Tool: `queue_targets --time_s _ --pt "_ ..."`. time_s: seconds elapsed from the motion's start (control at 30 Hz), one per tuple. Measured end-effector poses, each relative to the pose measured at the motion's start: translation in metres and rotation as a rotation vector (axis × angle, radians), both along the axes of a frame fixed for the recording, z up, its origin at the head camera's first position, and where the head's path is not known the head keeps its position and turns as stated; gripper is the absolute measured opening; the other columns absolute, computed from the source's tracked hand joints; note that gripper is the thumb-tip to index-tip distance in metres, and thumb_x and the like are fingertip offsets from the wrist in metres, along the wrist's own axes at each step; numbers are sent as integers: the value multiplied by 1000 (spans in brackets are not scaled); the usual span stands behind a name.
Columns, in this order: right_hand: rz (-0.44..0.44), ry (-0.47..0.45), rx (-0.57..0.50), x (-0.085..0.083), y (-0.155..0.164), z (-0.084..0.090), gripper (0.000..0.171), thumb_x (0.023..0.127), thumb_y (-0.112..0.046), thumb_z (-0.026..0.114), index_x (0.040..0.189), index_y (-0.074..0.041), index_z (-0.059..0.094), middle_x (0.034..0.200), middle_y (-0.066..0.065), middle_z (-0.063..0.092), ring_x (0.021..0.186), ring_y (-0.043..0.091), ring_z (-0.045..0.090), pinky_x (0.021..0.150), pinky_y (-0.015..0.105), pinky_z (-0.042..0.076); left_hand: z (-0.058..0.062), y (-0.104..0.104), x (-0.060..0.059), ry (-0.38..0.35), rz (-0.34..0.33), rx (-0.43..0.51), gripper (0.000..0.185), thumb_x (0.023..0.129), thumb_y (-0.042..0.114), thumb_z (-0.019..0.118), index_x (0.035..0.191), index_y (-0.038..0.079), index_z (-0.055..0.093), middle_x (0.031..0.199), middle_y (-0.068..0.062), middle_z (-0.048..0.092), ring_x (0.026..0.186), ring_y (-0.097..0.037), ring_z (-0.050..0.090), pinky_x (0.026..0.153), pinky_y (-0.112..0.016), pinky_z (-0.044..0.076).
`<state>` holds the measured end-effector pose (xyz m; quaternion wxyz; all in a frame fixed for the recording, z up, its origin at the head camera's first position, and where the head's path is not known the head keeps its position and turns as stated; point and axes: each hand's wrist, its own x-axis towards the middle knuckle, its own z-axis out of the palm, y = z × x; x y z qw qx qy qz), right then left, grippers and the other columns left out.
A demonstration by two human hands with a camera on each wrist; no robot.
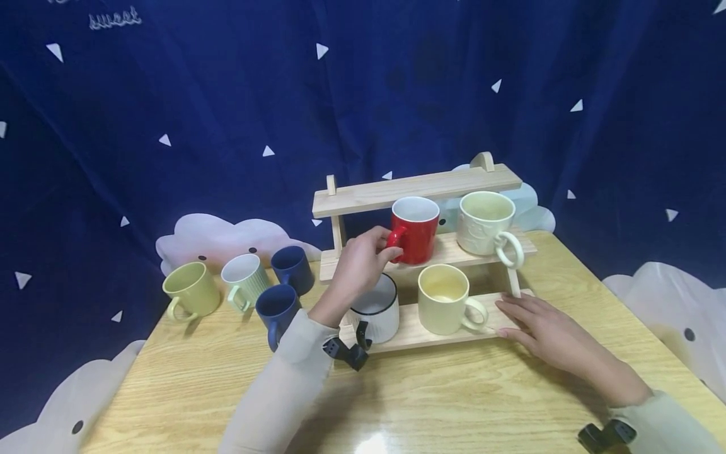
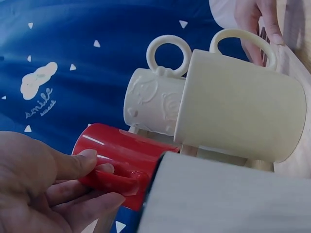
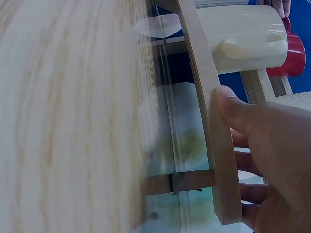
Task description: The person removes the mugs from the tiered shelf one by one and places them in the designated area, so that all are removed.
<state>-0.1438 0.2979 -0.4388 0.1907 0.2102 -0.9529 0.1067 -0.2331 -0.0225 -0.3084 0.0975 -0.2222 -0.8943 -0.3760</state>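
Observation:
A red mug (image 1: pixel 415 230) stands on the middle shelf of a wooden three-tier rack (image 1: pixel 416 188). My left hand (image 1: pixel 390 252) pinches its handle, thumb on top and fingers under it; the left wrist view shows the same hand (image 2: pixel 99 170) on the red mug (image 2: pixel 124 150). A cream embossed mug (image 1: pixel 486 224) stands to the red one's right. On the bottom shelf are a pale yellow mug (image 1: pixel 447 299) and a white dark-rimmed mug (image 1: pixel 379 310), the latter partly hidden by my left wrist. My right hand (image 1: pixel 524 318) rests flat on the bottom shelf's right end, its thumb (image 3: pixel 233 109) against the board's edge.
Left of the rack on the wooden table (image 1: pixel 454 391) stand a yellow-green mug (image 1: pixel 191 290), a pale green ribbed mug (image 1: pixel 245 279) and two blue mugs (image 1: pixel 293 268) (image 1: pixel 276 308). A dark blue curtain hangs behind. The rack's top shelf holds nothing.

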Motion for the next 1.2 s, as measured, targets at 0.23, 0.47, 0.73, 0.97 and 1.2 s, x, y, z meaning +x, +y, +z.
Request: queue_targets --time_s 0.23,0.47,0.73,0.97,1.2 --pt "-11 -6 -4 0 0 -1 53 82 -42 60 123 -10 53 124 12 51 116 36 41 92 50 34 -3 -9 2 3 30 38 26 80 24 67 102 12 59 81 5 64 80 -9 60 65 -25 48" --pt "-9 -1 3 0 0 0 52 82 -42 60 122 -10 54 124 13 50 115 37 42 91 50 34 -6 -25 3 13 61 92 27 79 25 67 103 15 60 82 5 65 85 -12 61 72 -31 49" --pt "-18 -6 8 -1 0 -1 53 82 -44 59 123 -10 53 125 12 50 116 36 40 92 50 33 -5 -45 8 29 104 144 28 80 25 67 105 14 60 84 4 66 89 -15 60 73 -34 51" --pt "-25 -4 9 -2 1 -2 53 82 -44 59 123 -12 53 125 10 50 117 34 40 93 49 33 -5 -67 14 112 129 166 27 80 25 67 104 14 61 84 4 66 87 -12 61 69 -32 50" --pt "-1 6 14 0 0 0 53 82 -42 59 122 -9 53 124 13 50 115 37 41 91 51 34 -4 -89 22 140 180 179 28 80 25 66 106 13 61 86 1 67 72 -12 58 56 -29 45"
